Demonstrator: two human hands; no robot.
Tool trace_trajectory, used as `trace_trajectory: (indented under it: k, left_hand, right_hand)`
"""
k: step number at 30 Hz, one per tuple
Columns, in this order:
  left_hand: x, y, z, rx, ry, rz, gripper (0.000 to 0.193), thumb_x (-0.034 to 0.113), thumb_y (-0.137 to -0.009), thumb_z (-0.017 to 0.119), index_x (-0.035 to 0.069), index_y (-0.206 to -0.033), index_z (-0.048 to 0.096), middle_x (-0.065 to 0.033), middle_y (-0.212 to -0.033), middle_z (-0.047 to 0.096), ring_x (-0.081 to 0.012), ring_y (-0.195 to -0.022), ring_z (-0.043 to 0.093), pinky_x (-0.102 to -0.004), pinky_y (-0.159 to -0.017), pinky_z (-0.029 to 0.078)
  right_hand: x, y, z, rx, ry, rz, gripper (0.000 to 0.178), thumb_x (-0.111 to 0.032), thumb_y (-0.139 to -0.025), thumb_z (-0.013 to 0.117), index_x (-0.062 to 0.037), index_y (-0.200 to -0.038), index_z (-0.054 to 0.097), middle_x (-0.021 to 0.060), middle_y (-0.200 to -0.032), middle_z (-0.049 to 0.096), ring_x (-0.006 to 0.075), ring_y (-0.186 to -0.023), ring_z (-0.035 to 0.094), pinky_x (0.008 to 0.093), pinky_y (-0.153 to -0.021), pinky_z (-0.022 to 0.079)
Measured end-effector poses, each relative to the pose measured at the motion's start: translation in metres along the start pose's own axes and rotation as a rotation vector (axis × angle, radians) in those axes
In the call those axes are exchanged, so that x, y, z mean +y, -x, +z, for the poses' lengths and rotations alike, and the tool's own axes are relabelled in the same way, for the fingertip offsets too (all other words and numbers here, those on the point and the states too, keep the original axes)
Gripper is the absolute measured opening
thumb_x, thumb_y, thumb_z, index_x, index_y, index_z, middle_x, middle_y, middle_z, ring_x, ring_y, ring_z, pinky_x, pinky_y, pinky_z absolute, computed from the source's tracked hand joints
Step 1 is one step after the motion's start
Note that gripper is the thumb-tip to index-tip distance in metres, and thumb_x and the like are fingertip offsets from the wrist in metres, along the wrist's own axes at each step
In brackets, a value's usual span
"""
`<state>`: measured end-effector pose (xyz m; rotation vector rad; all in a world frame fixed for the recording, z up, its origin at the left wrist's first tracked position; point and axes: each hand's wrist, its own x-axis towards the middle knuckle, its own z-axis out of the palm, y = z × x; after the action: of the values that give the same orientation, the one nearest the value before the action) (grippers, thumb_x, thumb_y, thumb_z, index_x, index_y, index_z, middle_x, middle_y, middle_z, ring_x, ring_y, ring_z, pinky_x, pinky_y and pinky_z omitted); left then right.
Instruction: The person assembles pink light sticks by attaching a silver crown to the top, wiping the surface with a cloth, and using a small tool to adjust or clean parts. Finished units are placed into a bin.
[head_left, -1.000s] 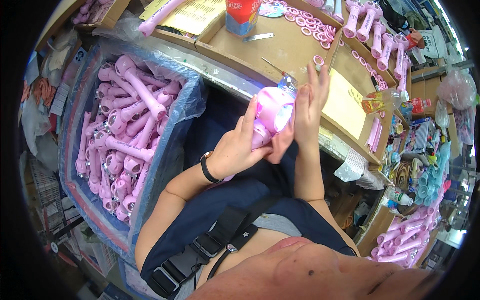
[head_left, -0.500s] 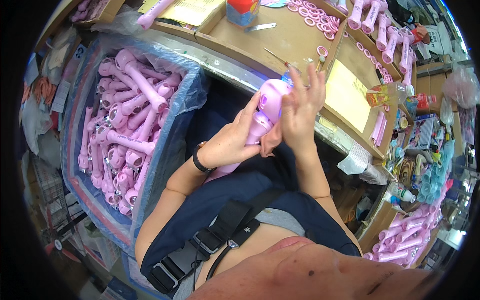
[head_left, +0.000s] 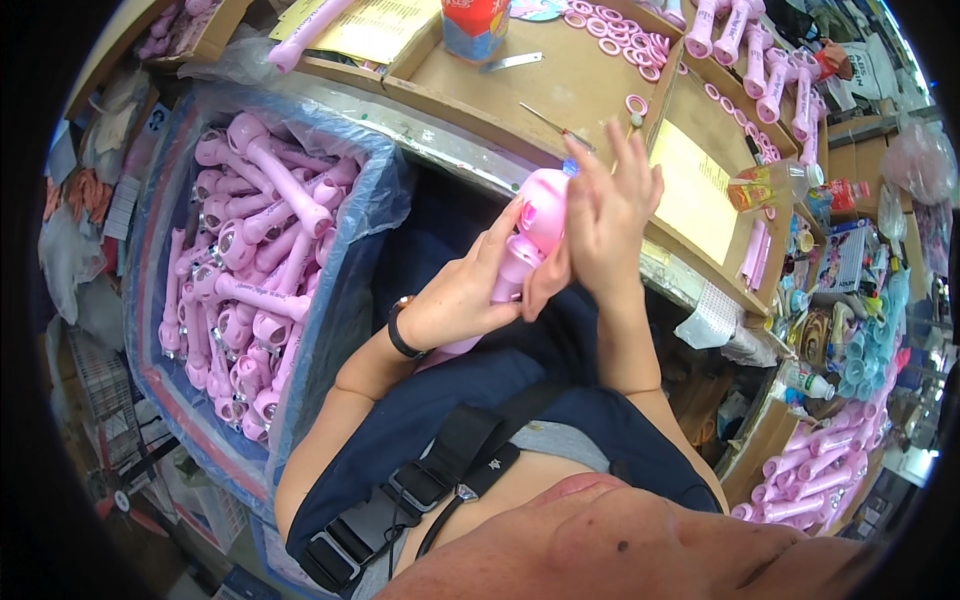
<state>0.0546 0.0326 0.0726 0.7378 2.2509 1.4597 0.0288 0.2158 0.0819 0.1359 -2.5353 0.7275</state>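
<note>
1 pink wand (head_left: 543,208) fills left hand (head_left: 458,297), right hand (head_left: 612,225) alongside.

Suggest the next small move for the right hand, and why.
I'd probably curl the right hand inward to steady the round head of the pink wand. The left hand has its grip below that head, while the right hand's fingers point up beside it, extended rather than wrapped around it.

A head-worn wide fisheye camera looks steeply down from close above: bare left hand (head_left: 458,296) central, shallow brown cardboard tray (head_left: 470,102) toward twelve o'clock.
</note>
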Motion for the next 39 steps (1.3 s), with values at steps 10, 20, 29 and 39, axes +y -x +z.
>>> trace_trajectory:
  k: [10, 20, 29, 39]
  left_hand:
    - [-0.004, 0.003, 0.002, -0.010, 0.039, -0.017, 0.107, 0.007, -0.069, 0.075, 0.006, -0.147, 0.002, -0.0236, -0.122, 0.048, -0.0357, -0.107, 0.057, -0.0354, -0.088, 0.046]
    - [-0.021, -0.003, -0.007, -0.104, 0.299, 0.108, 0.111, 0.002, -0.069, 0.074, 0.005, -0.147, -0.005, -0.0213, -0.134, 0.034, -0.0264, -0.118, 0.046, -0.0350, -0.092, 0.044]
    - [-0.035, -0.001, -0.002, -0.385, 1.037, 0.028, 0.116, 0.003, -0.069, 0.076, 0.011, -0.148, -0.010, -0.0158, -0.147, 0.022, -0.0239, -0.120, 0.045, -0.0372, -0.091, 0.045]
    - [-0.038, -0.009, -0.011, -0.147, 0.689, -0.151, 0.075, 0.020, -0.083, 0.069, 0.002, -0.140, 0.023, -0.0103, -0.118, 0.049, -0.0170, -0.103, 0.052, -0.0285, -0.086, 0.043]
  right_hand:
    - [0.015, 0.008, 0.005, 0.049, -0.196, 0.017, 0.030, -0.028, -0.091, 0.048, -0.0125, -0.103, 0.070, 0.0124, -0.139, 0.043, 0.0334, -0.136, 0.024, 0.0495, -0.109, 0.009]
    - [0.022, 0.048, 0.063, 0.401, -1.648, 0.459, 0.058, -0.042, -0.097, 0.042, -0.0034, -0.139, 0.033, 0.0134, -0.135, 0.043, 0.0255, -0.120, 0.046, 0.0386, -0.100, 0.037]
    - [0.039, 0.072, 0.046, -0.554, -2.504, 0.359, 0.057, -0.039, -0.092, 0.049, -0.0011, -0.134, 0.038, 0.0152, -0.131, 0.047, 0.0255, -0.119, 0.048, 0.0362, -0.100, 0.042]
    - [0.000, 0.066, 0.037, -0.067, -1.389, 0.593, 0.058, -0.036, -0.092, 0.051, -0.0018, -0.135, 0.034, 0.0121, -0.121, 0.047, 0.0232, -0.109, 0.046, 0.0327, -0.094, 0.038]
